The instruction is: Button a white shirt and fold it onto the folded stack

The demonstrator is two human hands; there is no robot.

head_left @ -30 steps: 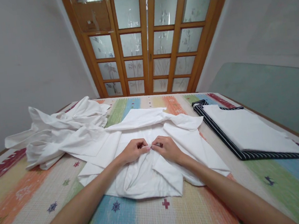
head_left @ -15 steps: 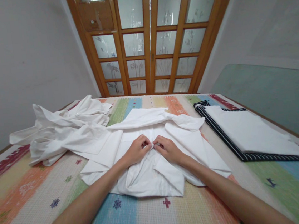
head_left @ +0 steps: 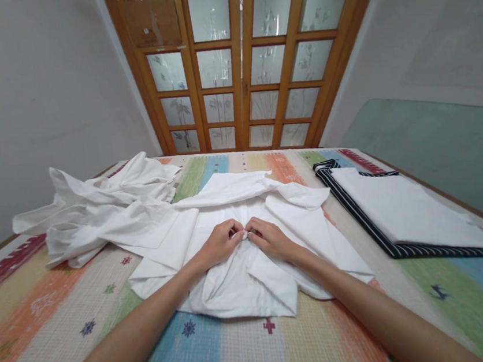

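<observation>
A white shirt lies spread in front of me, its cloth gathered and folded over itself. At its middle, my left hand pinches the fabric between thumb and fingers. My right hand is closed on the same spot from the other side, so the fingertips of both hands almost meet. Whatever small detail of the cloth lies between the fingertips is hidden. Beyond the hands, a loose fold of white cloth runs across the top of the shirt.
Crumpled white cloth is heaped at the left, touching the shirt. On the right lies a flat white folded piece over black striped fabric. A colourful striped tablecloth covers the table. Wooden glazed doors stand behind.
Both hands keep their pinch at the same place on the shirt. The fingers have shifted only very slightly, and the camera view has moved a little.
</observation>
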